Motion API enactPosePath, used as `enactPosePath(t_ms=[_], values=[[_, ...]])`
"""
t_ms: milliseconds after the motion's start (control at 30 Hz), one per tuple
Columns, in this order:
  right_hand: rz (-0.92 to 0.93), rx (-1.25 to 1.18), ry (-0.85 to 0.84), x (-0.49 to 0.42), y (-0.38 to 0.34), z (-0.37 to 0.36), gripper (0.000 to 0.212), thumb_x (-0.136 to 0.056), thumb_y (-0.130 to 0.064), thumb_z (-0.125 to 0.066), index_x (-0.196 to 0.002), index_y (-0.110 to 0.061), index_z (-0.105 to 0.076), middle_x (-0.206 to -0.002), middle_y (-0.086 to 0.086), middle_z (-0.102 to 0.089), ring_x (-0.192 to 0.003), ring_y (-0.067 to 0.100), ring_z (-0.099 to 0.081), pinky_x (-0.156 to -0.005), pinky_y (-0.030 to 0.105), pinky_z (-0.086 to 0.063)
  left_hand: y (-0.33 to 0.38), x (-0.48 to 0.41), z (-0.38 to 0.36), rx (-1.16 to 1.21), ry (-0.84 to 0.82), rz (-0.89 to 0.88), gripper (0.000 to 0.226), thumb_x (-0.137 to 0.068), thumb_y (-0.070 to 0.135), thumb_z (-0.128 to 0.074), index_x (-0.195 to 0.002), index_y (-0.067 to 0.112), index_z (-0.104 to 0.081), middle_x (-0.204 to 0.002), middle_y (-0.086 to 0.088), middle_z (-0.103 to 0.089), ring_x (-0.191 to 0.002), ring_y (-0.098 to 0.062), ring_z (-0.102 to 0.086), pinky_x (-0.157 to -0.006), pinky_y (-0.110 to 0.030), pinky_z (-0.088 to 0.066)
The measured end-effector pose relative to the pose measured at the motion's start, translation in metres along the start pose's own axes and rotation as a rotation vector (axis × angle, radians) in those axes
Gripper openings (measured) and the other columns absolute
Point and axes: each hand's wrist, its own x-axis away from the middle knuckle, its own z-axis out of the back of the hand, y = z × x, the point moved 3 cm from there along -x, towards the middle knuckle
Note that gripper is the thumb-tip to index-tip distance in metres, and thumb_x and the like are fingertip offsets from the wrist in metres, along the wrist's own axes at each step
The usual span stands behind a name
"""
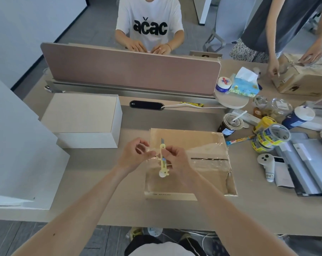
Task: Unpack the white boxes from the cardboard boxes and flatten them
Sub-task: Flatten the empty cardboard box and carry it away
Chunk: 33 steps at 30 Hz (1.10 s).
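A cardboard box (208, 174) wrapped in clear tape lies on the desk in front of me, its top seam partly slit on the right. My right hand (175, 159) grips a yellow utility knife (163, 161) upright over the box's left edge, blade tip pointing away from me. My left hand (136, 154) hovers just left of the knife with fingers loosely curled, fingertips at a strip of clear tape by the knife; I cannot tell whether they pinch it. Two white boxes (82, 117) are stacked at the left.
A large white box (18, 145) fills the left edge. Tape rolls (270, 137), a drink cup (230, 124), bottles, a controller (267, 163) and grey trays crowd the right side. A pink divider (130, 69) runs along the back. Another person handles a cardboard box (304, 78) at far right.
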Motion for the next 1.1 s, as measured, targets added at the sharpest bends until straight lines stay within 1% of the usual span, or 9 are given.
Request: enactPosePath(t_ms=[67, 133, 200, 300, 433, 600, 833, 1000, 1100], values=[[0.097, 0.228, 0.046, -0.009, -0.001, 0.012, 0.018, -0.095, -0.015, -0.064, -0.077, -0.017, -0.067, -0.069, 0.000, -0.063, -0.055, 0.013, -0.061, -0.057, 0.028, -0.050, -0.009, -0.003, 0.002, -0.135, -0.050, -0.005, 0.047, -0.057, 0.050, -0.086, -0.097, 0.036, -0.065, -0.101, 0.007, -0.058, -0.077, -0.004, -0.052, -0.070, -0.015, -0.042], [0.217, 0.568, 0.073, -0.015, -0.004, 0.019, 0.018, -0.091, -0.023, -0.067, -0.074, -0.024, -0.070, -0.067, -0.005, -0.063, -0.062, 0.012, -0.056, -0.063, 0.027, -0.045, -0.021, -0.003, -0.001, -0.240, -0.168, 0.012, 0.060, -0.063, 0.045, -0.089, -0.116, 0.043, -0.061, -0.122, 0.005, -0.047, -0.097, -0.011, -0.050, -0.085, -0.019, -0.042], [0.312, 0.867, 0.050, -0.019, -0.006, 0.018, 0.014, -0.089, -0.026, -0.067, -0.079, -0.020, -0.073, -0.071, -0.003, -0.063, -0.070, 0.016, -0.056, -0.066, 0.030, -0.041, -0.031, -0.003, -0.005, -0.301, -0.249, 0.011, 0.073, -0.068, 0.041, -0.089, -0.133, 0.041, -0.055, -0.133, 0.001, -0.039, -0.108, -0.011, -0.044, -0.103, -0.027, -0.038], [0.395, 1.126, -0.041, -0.023, -0.010, 0.011, 0.014, -0.089, -0.023, -0.063, -0.088, -0.016, -0.075, -0.081, -0.005, -0.060, -0.075, 0.018, -0.055, -0.066, 0.030, -0.037, -0.036, -0.005, -0.007, -0.313, -0.267, 0.033, 0.081, -0.070, 0.041, -0.087, -0.141, 0.044, -0.048, -0.141, 0.002, -0.035, -0.120, -0.011, -0.041, -0.110, -0.030, -0.032], [0.439, 1.214, -0.138, -0.028, -0.013, 0.002, 0.017, -0.091, -0.020, -0.059, -0.091, -0.016, -0.075, -0.085, -0.011, -0.057, -0.073, 0.018, -0.053, -0.065, 0.029, -0.034, -0.036, -0.005, -0.006, -0.308, -0.270, 0.050, 0.079, -0.072, 0.037, -0.088, -0.138, 0.051, -0.046, -0.140, 0.005, -0.037, -0.123, -0.011, -0.039, -0.110, -0.030, -0.031], [0.461, 1.339, -0.161, -0.035, -0.015, -0.006, 0.020, -0.091, -0.022, -0.056, -0.092, -0.017, -0.075, -0.099, -0.004, -0.066, -0.080, 0.026, -0.060, -0.064, 0.028, -0.030, -0.032, -0.003, -0.007, -0.269, -0.263, 0.048, 0.076, -0.074, 0.032, -0.087, -0.133, 0.052, -0.043, -0.131, 0.006, -0.040, -0.115, -0.009, -0.040, -0.103, -0.025, -0.031], [0.481, 1.473, -0.250, -0.040, -0.024, -0.011, 0.028, -0.090, -0.025, -0.052, -0.082, -0.008, -0.073, -0.091, 0.001, -0.066, -0.076, 0.030, -0.061, -0.068, 0.039, -0.051, -0.034, -0.003, -0.007, -0.248, -0.252, 0.066, 0.076, -0.073, 0.034, -0.088, -0.127, 0.059, -0.042, -0.131, 0.008, -0.042, -0.114, -0.007, -0.041, -0.105, -0.027, -0.034], [0.448, 1.589, -0.281, -0.041, -0.021, -0.004, 0.022, -0.085, -0.013, -0.048, -0.078, -0.008, -0.069, -0.087, 0.005, -0.062, -0.072, 0.032, -0.057, -0.063, 0.033, -0.042, -0.034, -0.001, -0.008, -0.228, -0.240, 0.096, 0.076, -0.072, 0.032, -0.089, -0.128, 0.058, -0.044, -0.131, 0.010, -0.042, -0.115, -0.006, -0.042, -0.107, -0.026, -0.034], [0.460, 1.607, -0.273, -0.039, -0.022, 0.002, 0.022, -0.085, -0.010, -0.048, -0.079, -0.007, -0.069, -0.093, 0.008, -0.065, -0.072, 0.032, -0.054, -0.064, 0.032, -0.036, -0.034, -0.001, -0.008, -0.230, -0.237, 0.098, 0.079, -0.071, 0.033, -0.089, -0.134, 0.055, -0.046, -0.132, 0.011, -0.043, -0.116, -0.006, -0.042, -0.107, -0.025, -0.033]])
